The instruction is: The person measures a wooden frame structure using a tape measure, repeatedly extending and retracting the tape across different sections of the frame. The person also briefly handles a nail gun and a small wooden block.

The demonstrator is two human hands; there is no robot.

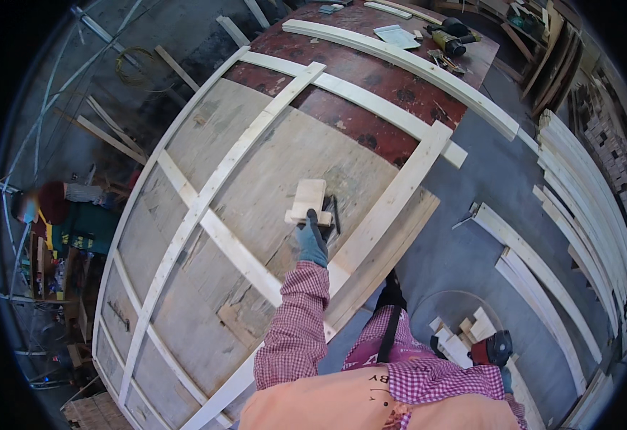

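My left hand (313, 240), in a teal and black glove, reaches over the wooden frame (209, 190). Its fingers close on small pale wood blocks (309, 197), one lying crosswise against another. Beside them is a narrow dark shape (336, 215) that I cannot make out. The plywood sheet (274, 154) lies under the frame and the blocks. Low on the right, my right hand (506, 378) is mostly hidden behind a red and black power tool (491, 349) with a rounded end. The tool is held at my side, apart from the frame.
A dark red panel (360, 129) covers the table's far end, with a black and yellow tool (451, 37) on it. Long pale boards (586, 208) are stacked at right. Wood offcuts (464, 337) sit in a container by my legs. Another person (77, 215) is at far left.
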